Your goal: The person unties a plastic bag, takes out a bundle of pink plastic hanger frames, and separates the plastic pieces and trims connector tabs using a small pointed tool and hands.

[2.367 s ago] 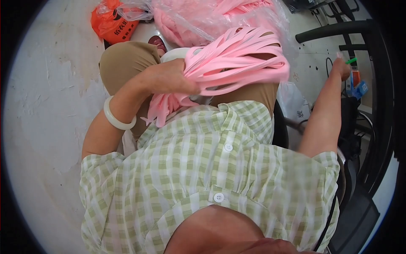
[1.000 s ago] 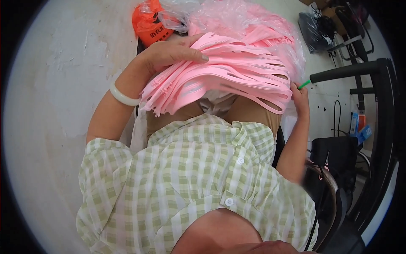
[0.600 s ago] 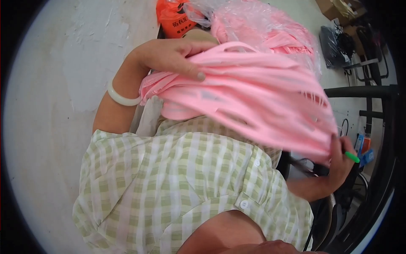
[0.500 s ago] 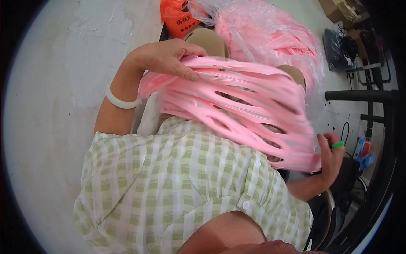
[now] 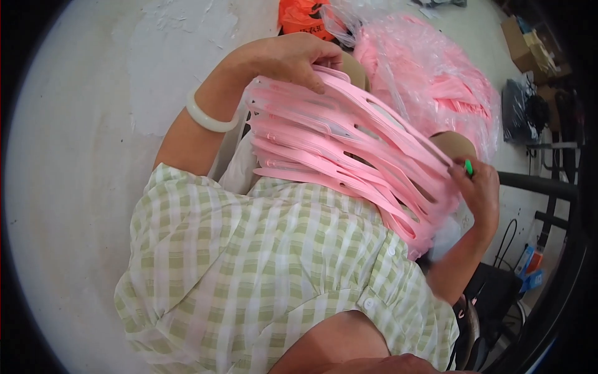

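Observation:
A stack of glossy pink slitted strips [image 5: 349, 143], thin and flexible, lies across my lap, stretched between my two hands. My left hand [image 5: 299, 61], with a white bangle on the wrist, pinches the far left edge between thumb and fingers. At the far right end, my right hand [image 5: 478, 190] has its fingers closed on the edge of the same pink strips. A bright green band [image 5: 468, 167] sits on one of its fingers. The lower right end of the strips is blurred by motion. Parts of my knees show behind them.
A clear plastic bag [image 5: 430, 68] full of more pink pieces lies beyond my knees, beside an orange bag [image 5: 302, 20]. To the right are a cardboard box [image 5: 524, 53], a dark wrapped bundle [image 5: 516, 109] and a black metal bar [image 5: 539, 185].
My right hand has moved up and inward, taking the strips' far right edge with it. My left hand has shifted slightly upward. The strips now hang in separate layers. The view has shifted.

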A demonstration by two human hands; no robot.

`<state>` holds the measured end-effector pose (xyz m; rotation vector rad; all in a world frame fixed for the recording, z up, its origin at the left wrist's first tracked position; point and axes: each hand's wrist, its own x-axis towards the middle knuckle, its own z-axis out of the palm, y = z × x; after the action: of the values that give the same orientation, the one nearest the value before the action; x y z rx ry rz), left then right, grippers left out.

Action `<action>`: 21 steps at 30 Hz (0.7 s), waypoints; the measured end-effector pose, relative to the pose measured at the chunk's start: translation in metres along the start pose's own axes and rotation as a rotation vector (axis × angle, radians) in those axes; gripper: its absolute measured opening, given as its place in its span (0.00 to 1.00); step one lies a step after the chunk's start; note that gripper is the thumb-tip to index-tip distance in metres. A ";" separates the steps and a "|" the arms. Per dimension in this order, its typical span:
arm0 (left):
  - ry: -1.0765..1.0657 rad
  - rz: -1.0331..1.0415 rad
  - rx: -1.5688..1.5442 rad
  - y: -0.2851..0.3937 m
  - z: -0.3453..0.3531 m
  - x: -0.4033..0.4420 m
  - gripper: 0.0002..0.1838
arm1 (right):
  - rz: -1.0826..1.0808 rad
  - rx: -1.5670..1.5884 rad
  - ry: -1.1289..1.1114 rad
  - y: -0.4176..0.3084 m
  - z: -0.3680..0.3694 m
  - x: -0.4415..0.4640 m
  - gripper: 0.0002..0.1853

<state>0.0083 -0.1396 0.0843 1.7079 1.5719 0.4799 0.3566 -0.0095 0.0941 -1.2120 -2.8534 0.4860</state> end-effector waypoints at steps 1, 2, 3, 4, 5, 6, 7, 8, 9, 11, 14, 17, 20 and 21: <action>0.011 -0.012 -0.002 -0.004 -0.001 0.000 0.19 | -0.031 0.026 -0.012 0.005 0.004 -0.004 0.12; -0.017 0.000 -0.099 -0.008 -0.003 0.002 0.20 | -0.057 0.053 -0.025 0.009 0.005 -0.007 0.11; -0.047 0.015 -0.196 -0.012 -0.002 0.005 0.20 | -0.111 0.096 -0.026 0.013 0.006 -0.010 0.09; -0.043 0.012 -0.194 -0.015 -0.004 0.008 0.20 | -0.116 0.097 -0.025 0.015 0.002 -0.015 0.09; -0.063 -0.007 -0.236 -0.018 -0.005 0.009 0.21 | -0.063 0.122 0.049 0.017 -0.005 -0.021 0.08; -0.081 -0.026 -0.279 -0.022 -0.005 0.009 0.21 | -0.012 0.145 0.121 0.019 -0.010 -0.026 0.07; -0.073 -0.027 -0.281 -0.027 -0.003 0.010 0.21 | -0.020 0.143 0.120 0.023 -0.011 -0.030 0.07; -0.028 0.002 -0.285 -0.034 -0.002 0.012 0.20 | -0.002 0.124 0.142 0.025 -0.013 -0.034 0.06; 0.016 0.031 -0.289 -0.038 -0.002 0.013 0.20 | 0.016 0.105 0.164 0.026 -0.016 -0.034 0.05; 0.064 -0.005 -0.293 -0.046 -0.002 0.007 0.19 | 0.068 0.099 0.143 0.026 -0.013 -0.028 0.06; 0.226 -0.041 -0.332 -0.055 0.002 -0.002 0.16 | 0.079 0.182 0.223 0.039 -0.006 -0.012 0.08; 0.379 -0.077 -0.485 -0.061 0.009 -0.018 0.15 | 0.079 0.445 0.314 0.039 -0.013 0.003 0.13; 0.413 -0.136 -0.708 -0.070 0.019 -0.028 0.15 | 0.105 0.654 0.331 0.016 -0.015 0.024 0.20; 0.411 -0.162 -0.811 -0.069 0.022 -0.033 0.16 | 0.013 0.664 0.294 0.009 -0.015 0.030 0.21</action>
<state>-0.0285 -0.1796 0.0265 0.8873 1.4655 1.2410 0.3433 0.0216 0.1025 -1.0545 -2.1619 1.0438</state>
